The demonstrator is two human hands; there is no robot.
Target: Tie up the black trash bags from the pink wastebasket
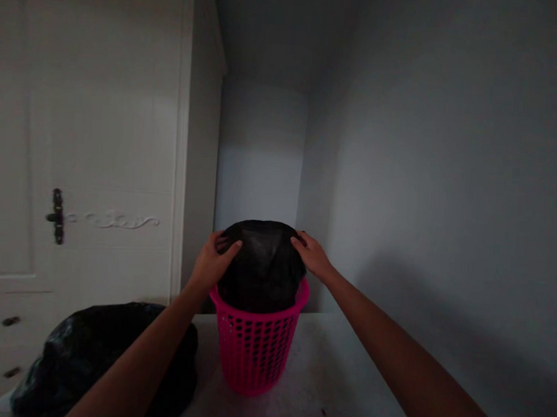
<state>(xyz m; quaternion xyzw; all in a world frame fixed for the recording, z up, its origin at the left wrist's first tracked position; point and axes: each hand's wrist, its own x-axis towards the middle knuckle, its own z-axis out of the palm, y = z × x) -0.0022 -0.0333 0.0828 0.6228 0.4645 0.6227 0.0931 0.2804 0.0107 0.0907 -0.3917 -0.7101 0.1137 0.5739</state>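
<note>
A black plastic bag (261,267) stands partly inside a pink perforated basket (257,347), its upper part rising above the rim. My left hand (213,261) grips the bag's top edge on the left, thumb toward me and fingers behind the plastic. On the opposite side my right hand (312,254) pinches the same edge between thumb and fingers. Between the two hands the bag's mouth is spread wide. The basket sits upright, and the bag's lower part shows dark through its holes.
Another large black plastic bag (98,342) lies at the lower left, partly behind my left forearm. A white wardrobe (110,112) with dark handles stands on the left. A pale wall (439,179) runs along the right. The basket rests on a light surface (316,385).
</note>
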